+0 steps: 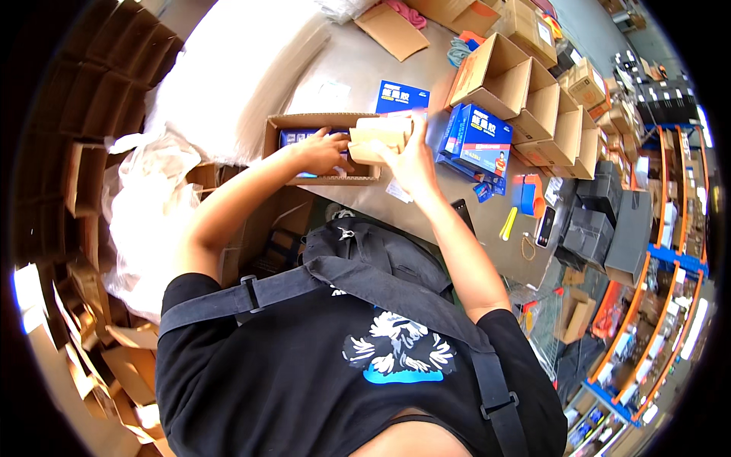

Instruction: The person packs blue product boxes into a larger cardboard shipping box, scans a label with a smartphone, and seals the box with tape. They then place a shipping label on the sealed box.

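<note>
An open cardboard box (pixel 321 180) lies before me on the metal-topped table (pixel 365 200), with blue packets (pixel 297 137) inside its left part. My left hand (pixel 325 151) reaches into the box with fingers spread, over the packets; whether it grips one is hard to tell. My right hand (pixel 412 163) is closed on a folded piece of brown cardboard (pixel 377 140) at the box's right end. Beyond it lies a flat blue printed box (pixel 400 97). Further right, several blue printed boxes (pixel 484 140) stand and lie together, some partly hidden behind others.
Open cardboard boxes (pixel 505 83) stand in a row at the back right. Plastic wrap (pixel 240 68) covers the back left. A phone (pixel 546 225), a yellow cutter (pixel 507 223) and a tape dispenser (pixel 528 195) lie to the right. Black boxes (pixel 588 231) sit beyond the table's edge.
</note>
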### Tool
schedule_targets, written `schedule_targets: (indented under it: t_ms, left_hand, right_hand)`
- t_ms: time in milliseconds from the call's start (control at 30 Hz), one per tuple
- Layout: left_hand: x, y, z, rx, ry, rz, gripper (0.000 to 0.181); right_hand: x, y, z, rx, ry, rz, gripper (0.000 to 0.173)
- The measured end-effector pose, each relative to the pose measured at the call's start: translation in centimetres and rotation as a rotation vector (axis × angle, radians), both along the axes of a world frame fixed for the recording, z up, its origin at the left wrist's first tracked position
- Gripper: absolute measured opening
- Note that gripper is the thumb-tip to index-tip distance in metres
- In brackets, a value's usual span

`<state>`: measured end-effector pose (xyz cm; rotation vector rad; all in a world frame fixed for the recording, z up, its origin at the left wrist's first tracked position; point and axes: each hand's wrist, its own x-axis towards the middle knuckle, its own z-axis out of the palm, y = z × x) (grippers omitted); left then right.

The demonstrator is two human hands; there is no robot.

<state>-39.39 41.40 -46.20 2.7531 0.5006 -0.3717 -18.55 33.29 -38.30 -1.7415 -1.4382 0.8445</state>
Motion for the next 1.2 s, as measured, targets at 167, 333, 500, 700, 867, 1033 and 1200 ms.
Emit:
schedule_targets:
  t_ms: [167, 333, 500, 700, 867, 1033, 1200]
  left_hand:
    - [-2.1, 1.1, -0.4, -0.025, -0.1, -0.035, 0.045]
    - [-3.5, 0.8, -0.8, -0.097, -0.122, 0.025, 0.042]
    - [-2.9, 1.2, -0.5, -0.218, -0.326, 0.112, 0.036]
    - [-3.2, 1.3, -1.4, -0.149, -0.42, 0.117, 0.038]
    - [-3.5, 1.5, -0.2, -0.243, -0.409, 0.151, 0.036]
    - [-6.0, 1.2, 3.3, -0.241, -0.578, 0.316, 0.028]
    - [-10.9, -0.8, 5.7, 0.126, -0.749, 1.084, 0.018]
  right_hand:
    - [-3.4, 1.1, -1.8, -0.011, -0.423, 0.047, 0.073]
    - [-6.7, 2.5, -3.5, -0.092, -0.762, 0.02, 0.066]
    - [-8.2, 2.8, -6.1, -0.013, -1.059, 0.017, 0.06]
    - [-9.3, 3.0, -5.7, -0.176, -1.316, 0.204, 0.051]
    - [-9.3, 5.0, -6.9, -0.586, -1.006, 0.359, 0.032]
    - [-8.0, 4.0, -11.0, -0.378, -0.875, 0.299, 0.033]
    - [-5.1, 1.7, -2.7, 0.063, -0.515, 0.03, 0.027]
